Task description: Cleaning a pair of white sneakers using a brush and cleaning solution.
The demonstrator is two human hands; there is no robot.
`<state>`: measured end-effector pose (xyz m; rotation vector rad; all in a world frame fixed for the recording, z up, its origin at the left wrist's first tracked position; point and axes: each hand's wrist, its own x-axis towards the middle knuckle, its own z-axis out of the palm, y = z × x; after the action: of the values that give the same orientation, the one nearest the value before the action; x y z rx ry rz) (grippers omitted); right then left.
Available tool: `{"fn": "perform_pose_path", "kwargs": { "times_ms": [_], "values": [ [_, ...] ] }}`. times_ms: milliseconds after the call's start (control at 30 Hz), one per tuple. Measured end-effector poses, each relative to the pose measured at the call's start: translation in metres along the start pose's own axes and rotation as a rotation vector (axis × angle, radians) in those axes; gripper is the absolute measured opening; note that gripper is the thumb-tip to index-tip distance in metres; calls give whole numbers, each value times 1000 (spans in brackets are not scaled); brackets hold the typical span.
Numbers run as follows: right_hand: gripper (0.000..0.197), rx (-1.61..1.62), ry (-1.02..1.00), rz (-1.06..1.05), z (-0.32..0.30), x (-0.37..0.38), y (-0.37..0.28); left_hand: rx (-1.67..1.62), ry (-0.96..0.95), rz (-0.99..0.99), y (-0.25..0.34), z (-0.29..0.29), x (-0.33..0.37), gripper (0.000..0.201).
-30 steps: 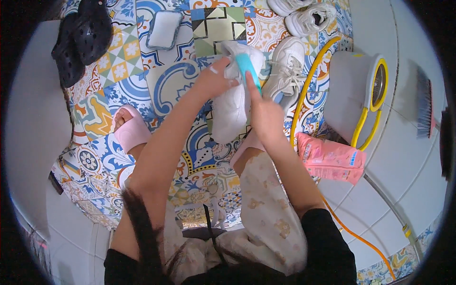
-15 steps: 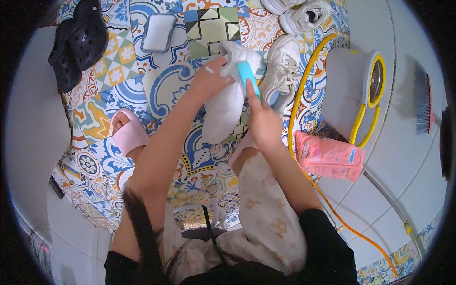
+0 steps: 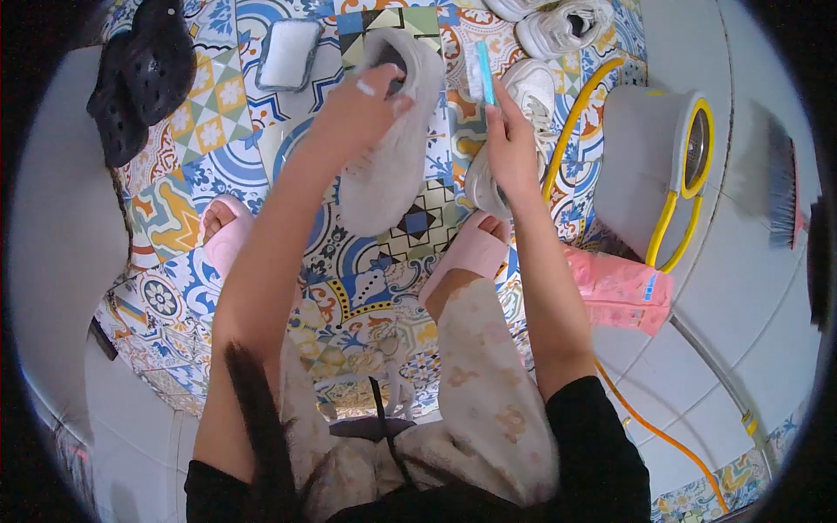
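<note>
A white shoe hangs above the tiled floor, its opening toward the far side. My left hand grips it at the collar, with fingertips reaching into the opening and a dab of white foam on the hand. My right hand is closed around a turquoise brush with pale bristles facing the shoe; brush and shoe are apart. Beneath my right hand and partly covered by it, a second white shoe with laces rests on the floor.
A white bar in a dish lies far left of the shoe, beyond it black clogs. More white sneakers stand far right. Rightward are a yellow-orange hose, a grey-white bucket with yellow trim, a pink bag and a scrubbing brush.
The brush has left the shoe's side and moved right and away, its bristles now showing. The shoe has turned so its opening shows, and shifted slightly left.
</note>
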<state>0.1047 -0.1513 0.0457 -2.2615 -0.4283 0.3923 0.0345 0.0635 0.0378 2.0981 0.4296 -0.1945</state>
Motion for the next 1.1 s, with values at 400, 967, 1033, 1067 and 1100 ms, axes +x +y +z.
{"fn": "perform_pose_path", "kwargs": {
  "times_ms": [400, 967, 1033, 1067, 1100],
  "values": [
    [44, 216, -32, 199, 1, -66, -8, 197, -152, 89, -20, -39, 10, 31],
    [45, 220, -114, 267, 12, -89, -6, 337, -88, 665, -28, -3, -65, 19],
    [45, 309, -112, 341, 11, -87, -12, 314, -194, 594, -21, -12, -58, 24],
    [45, 308, -111, 342, 11, -86, -11, 312, -194, 596, -21, -13, -54, 24],
    [45, 313, -103, 326, 12, -85, -10, 258, -18, 511, -21, -15, -48, 25]
  ]
}}
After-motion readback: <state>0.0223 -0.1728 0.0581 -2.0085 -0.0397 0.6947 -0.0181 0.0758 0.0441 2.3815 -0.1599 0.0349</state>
